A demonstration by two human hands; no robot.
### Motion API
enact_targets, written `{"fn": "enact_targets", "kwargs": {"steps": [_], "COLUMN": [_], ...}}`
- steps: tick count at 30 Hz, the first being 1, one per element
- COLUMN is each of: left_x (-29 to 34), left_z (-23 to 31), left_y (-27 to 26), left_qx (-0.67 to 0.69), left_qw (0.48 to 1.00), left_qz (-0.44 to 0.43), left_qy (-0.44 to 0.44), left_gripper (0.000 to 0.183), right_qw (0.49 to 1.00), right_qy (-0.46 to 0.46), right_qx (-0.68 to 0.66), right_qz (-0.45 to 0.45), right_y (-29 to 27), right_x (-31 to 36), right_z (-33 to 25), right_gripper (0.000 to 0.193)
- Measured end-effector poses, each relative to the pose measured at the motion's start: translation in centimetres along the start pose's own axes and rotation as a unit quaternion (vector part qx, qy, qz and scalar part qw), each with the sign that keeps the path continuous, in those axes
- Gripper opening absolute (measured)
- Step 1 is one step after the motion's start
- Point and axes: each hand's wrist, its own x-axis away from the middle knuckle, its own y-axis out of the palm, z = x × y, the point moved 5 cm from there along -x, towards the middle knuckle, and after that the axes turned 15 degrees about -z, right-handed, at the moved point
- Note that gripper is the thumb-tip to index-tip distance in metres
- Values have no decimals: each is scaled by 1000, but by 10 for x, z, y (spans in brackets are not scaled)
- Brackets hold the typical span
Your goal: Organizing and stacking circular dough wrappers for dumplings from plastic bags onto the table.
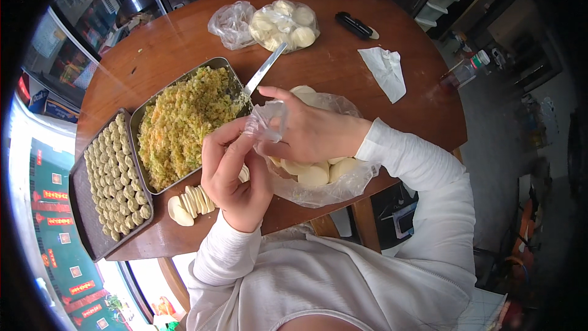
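My left hand [236, 168] is closed, its fingertips pinching a crumpled piece of clear thin plastic [267, 121]. The plastic lies against the fingers of my right hand [318, 129], partly covering them. One digit of the right hand stretches out to the left above the plastic. Beneath my right hand is an open clear bag [306, 196] with round pale dough wrappers [314, 175] in it. A row of overlapping wrappers [196, 201] sits on the table beside my left hand. To the left, a metal tray [231, 67] holds a heap of chopped yellow-green filling [184, 122].
A dark tray [82, 199] with rows of small shaped dumplings [116, 178] stands at the far left. A metal-handled utensil [266, 68] leans in the filling. Farther back are a tied bag of wrappers [285, 24], an empty-looking plastic bag [233, 24], a black object [354, 25] and a tissue [384, 72].
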Motion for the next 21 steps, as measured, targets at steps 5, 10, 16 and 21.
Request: {"fn": "enact_targets", "kwargs": {"steps": [5, 10, 16, 21], "left_x": [3, -2, 4, 2], "left_z": [0, -2, -1, -3], "left_y": [0, -2, 1, 2], "left_qx": [34, -13, 36, 23], "left_qw": [999, 1000, 999, 1000], "left_qz": [-7, 25, -10, -3], "left_qy": [-6, 7, -15, 2], "left_gripper": [40, 46, 40, 41], "right_qw": [988, 997, 977, 962], "right_qy": [28, 70, 87, 87], "right_qx": [93, 39, -162, -160], "right_qz": [121, 22, -107, -205], "right_y": [-16, -37, -29, 1], "right_x": [2, 10, 16, 10], "right_z": [4, 3, 2, 6], "right_gripper": [13, 12, 16, 18]}}
